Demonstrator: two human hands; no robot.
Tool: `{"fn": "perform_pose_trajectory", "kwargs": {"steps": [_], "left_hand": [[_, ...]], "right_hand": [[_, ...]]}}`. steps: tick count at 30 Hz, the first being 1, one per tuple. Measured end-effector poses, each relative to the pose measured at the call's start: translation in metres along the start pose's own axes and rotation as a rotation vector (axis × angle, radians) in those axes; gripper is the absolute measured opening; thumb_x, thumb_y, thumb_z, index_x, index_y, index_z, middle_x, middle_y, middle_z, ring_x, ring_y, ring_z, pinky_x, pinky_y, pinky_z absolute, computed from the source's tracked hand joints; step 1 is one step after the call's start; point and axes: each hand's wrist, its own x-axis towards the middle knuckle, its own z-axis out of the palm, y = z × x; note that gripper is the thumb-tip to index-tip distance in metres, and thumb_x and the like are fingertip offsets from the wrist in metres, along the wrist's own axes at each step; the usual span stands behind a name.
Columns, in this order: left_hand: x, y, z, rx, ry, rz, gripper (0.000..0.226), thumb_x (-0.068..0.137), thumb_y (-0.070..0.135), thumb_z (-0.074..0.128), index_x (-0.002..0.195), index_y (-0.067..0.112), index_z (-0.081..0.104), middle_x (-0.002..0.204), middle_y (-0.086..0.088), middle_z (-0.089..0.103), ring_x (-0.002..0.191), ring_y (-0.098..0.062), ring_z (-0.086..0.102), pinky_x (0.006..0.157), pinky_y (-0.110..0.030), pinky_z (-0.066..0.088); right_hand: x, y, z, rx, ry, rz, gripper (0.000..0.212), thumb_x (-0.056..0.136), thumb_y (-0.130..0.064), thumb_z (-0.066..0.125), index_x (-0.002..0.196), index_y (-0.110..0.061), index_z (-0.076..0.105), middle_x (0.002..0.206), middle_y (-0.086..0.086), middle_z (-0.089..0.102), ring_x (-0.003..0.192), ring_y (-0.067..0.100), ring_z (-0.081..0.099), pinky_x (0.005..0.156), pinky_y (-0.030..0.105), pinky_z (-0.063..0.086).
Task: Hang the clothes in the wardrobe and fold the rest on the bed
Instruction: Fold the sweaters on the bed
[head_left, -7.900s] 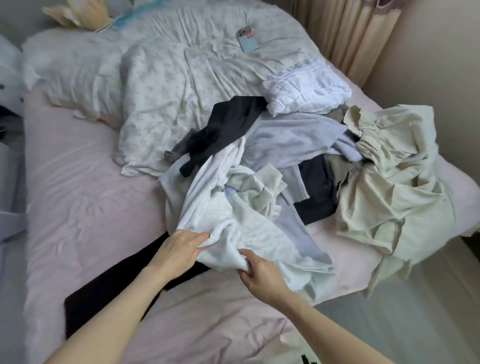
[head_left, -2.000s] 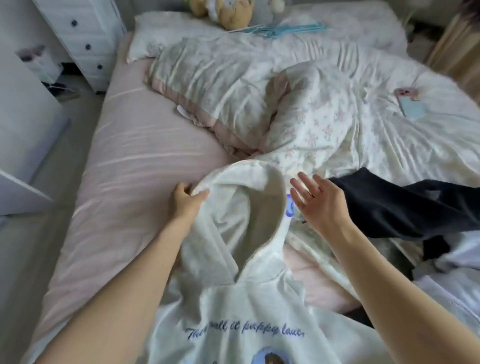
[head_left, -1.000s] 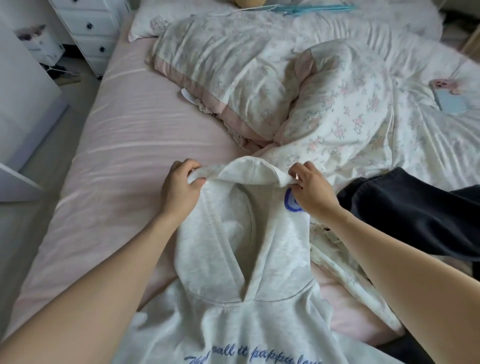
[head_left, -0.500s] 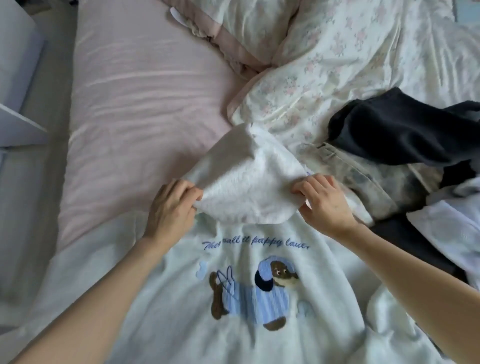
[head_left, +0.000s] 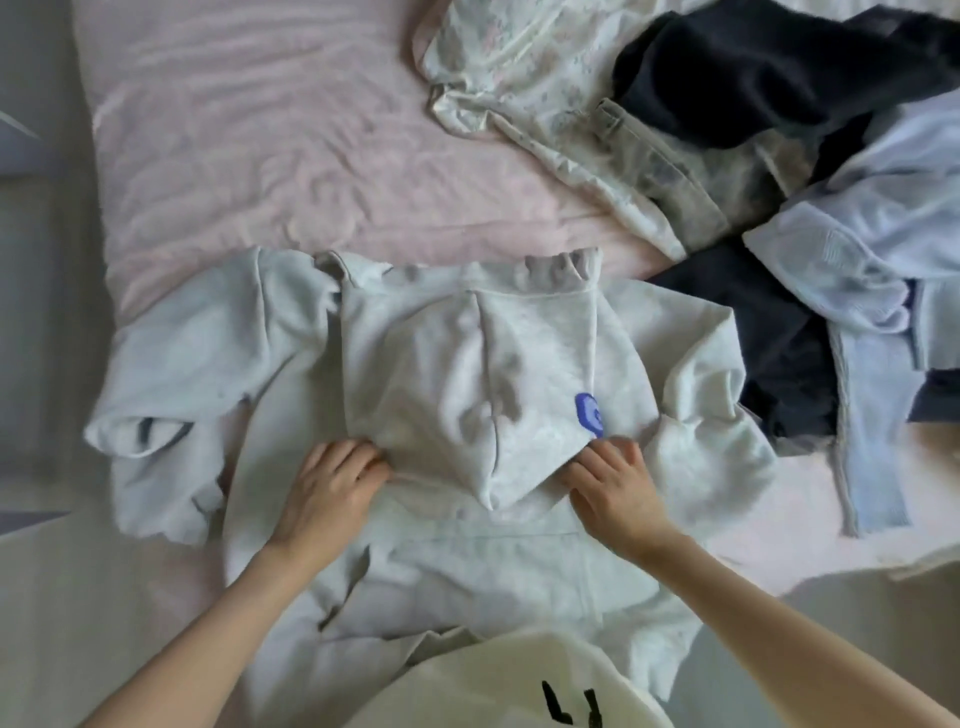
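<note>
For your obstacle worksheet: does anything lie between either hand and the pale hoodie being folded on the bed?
Nothing visible does. The left hand and right hand both rest directly on the hoodie, at the lower edges of its folded-down hood.

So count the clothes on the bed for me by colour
Light grey: 1, the hoodie under the left hand and right hand
Dark navy or black: 2
Pale blue: 1
Beige-grey: 1
Total: 5, though the pile overlaps, so this is a rough count.
</note>
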Motion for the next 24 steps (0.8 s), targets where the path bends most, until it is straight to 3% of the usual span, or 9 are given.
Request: {"fn": "perform_pose_trajectory", "kwargs": {"steps": [3,7,10,13,15,17,20,22,24], "left_hand": [[-0.02,0.013,0.007,-0.09,-0.122,-0.168,0.029,0.07,0.01,0.044,0.077,0.01,0.072,0.084,-0.006,0.067,0.077,-0.027,0.067,0.068,-0.034,0.048],[0.004,0.031,-0.008,-0.219,0.135,-0.41,0.034,0.086,0.023,0.041,0.102,0.004,0.065,0.106,-0.012,0.062,0.098,-0.024,0.058,0.078,-0.035,0.048],[0.046,0.05,-0.015,-0.264,0.225,-0.3,0.04,0.089,0.029,0.045,0.121,0.009,0.059,0.128,-0.015,0.054,0.121,-0.025,0.047,0.096,-0.034,0.038],[0.074,0.065,0.001,-0.194,-0.111,-0.27,0.06,0.091,0.044,0.043,0.146,0.023,0.031,0.155,-0.01,0.02,0.144,-0.03,0.011,0.114,-0.043,0.014],[0.062,0.066,0.025,-0.084,-0.459,-0.307,0.069,0.092,0.056,0.035,0.149,0.033,0.005,0.158,-0.002,-0.009,0.144,-0.025,-0.015,0.115,-0.049,-0.003],[0.035,0.067,0.047,0.055,-0.645,-0.273,0.07,0.091,0.063,0.025,0.148,0.035,-0.005,0.157,0.0,-0.016,0.143,-0.023,-0.02,0.114,-0.048,-0.008],[0.017,0.078,0.056,0.074,-0.602,-0.336,0.066,0.092,0.058,0.031,0.149,0.035,0.006,0.159,0.001,-0.002,0.145,-0.02,-0.009,0.114,-0.047,-0.006],[0.025,0.091,0.051,0.038,-0.533,-0.412,0.059,0.09,0.046,0.042,0.146,0.033,0.026,0.156,-0.001,0.016,0.144,-0.021,0.006,0.113,-0.051,-0.002],[0.039,0.109,0.042,0.031,-0.449,-0.449,0.048,0.089,0.036,0.046,0.136,0.029,0.043,0.148,-0.002,0.03,0.139,-0.022,0.02,0.112,-0.052,0.002]], "right_hand": [[-0.023,-0.012,0.008,0.076,-0.22,0.19,0.018,0.063,0.003,0.069,0.074,-0.012,0.07,0.074,0.001,0.068,0.077,0.024,0.065,0.069,0.035,0.047],[-0.012,-0.02,-0.006,0.113,0.045,0.299,0.015,0.078,-0.008,0.052,0.085,-0.003,0.064,0.079,0.009,0.062,0.072,0.029,0.06,0.065,0.033,0.043],[0.016,-0.033,-0.011,0.213,0.1,0.244,0.039,0.087,-0.022,0.041,0.117,-0.004,0.058,0.113,0.013,0.06,0.104,0.025,0.054,0.086,0.035,0.04],[0.04,-0.045,0.0,0.327,-0.142,0.292,0.051,0.095,-0.025,0.042,0.144,-0.013,0.034,0.151,0.011,0.031,0.14,0.025,0.025,0.11,0.039,0.024],[0.037,-0.045,0.016,0.258,-0.43,0.28,0.054,0.098,-0.028,0.04,0.148,-0.023,0.022,0.158,0.001,0.007,0.146,0.021,0.008,0.115,0.038,0.014],[0.022,-0.042,0.027,0.223,-0.645,0.259,0.054,0.098,-0.025,0.04,0.148,-0.028,0.021,0.159,-0.005,-0.001,0.146,0.015,0.003,0.116,0.035,0.011],[-0.01,-0.035,0.021,0.37,-0.43,0.38,0.047,0.093,-0.015,0.048,0.139,-0.022,0.042,0.152,-0.001,0.03,0.141,0.017,0.025,0.111,0.032,0.025],[-0.029,-0.028,0.009,0.262,-0.176,0.525,0.042,0.087,-0.014,0.056,0.129,-0.015,0.053,0.138,0.005,0.049,0.128,0.024,0.043,0.101,0.037,0.035],[-0.048,-0.011,-0.003,0.111,0.019,0.724,0.047,0.081,-0.015,0.063,0.126,-0.009,0.054,0.131,0.011,0.052,0.121,0.031,0.048,0.096,0.042,0.037]]}}
